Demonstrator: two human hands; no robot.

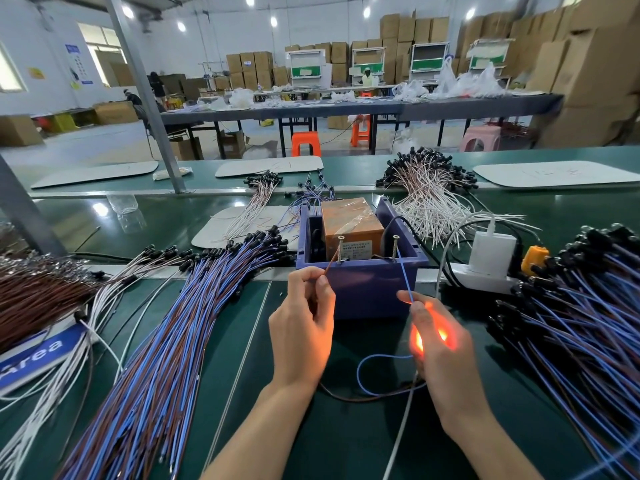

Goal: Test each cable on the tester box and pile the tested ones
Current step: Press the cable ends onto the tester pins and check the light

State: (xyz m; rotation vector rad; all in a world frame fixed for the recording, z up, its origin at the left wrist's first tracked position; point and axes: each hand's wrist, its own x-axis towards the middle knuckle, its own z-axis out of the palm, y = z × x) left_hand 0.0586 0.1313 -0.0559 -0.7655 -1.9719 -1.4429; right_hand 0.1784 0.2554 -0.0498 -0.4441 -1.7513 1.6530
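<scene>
A green workbench (pixel 311 438) is seen from above, with two bare hands held in front of a purple tester box (pixel 360 289). The box is open at the top. An orange-brown block (pixel 349 223) is set inside it, and two screws are stood upright on its near rim.

The left hand (pixel 304 323) is curled, and a brown wire (pixel 331 263) is pinched between its thumb and forefinger. The wire's tip is held against the left screw (pixel 341 247). The right hand (pixel 443 348) is curled too, and a blue wire (pixel 404 275) is pinched at its fingertips and led up to the right screw (pixel 396 245). An orange glow (pixel 420 341) is seen shining through the fingers of the right hand, its source hidden in the palm. Below the hands, the slack of the blue wire is looped over the bench, with brown wire lying beneath it.

A wide pile of blue and brown cables (pixel 162 334) is fanned out to the left of the box, and a second pile (pixel 581 327) of the same kind is spread to the right. A bundle of white cables (pixel 426 195) is laid behind the box. A white power strip (pixel 485 277) is placed just right of the box, with a white adapter (pixel 491 251) and a yellow plug (pixel 535 259) set in it
</scene>
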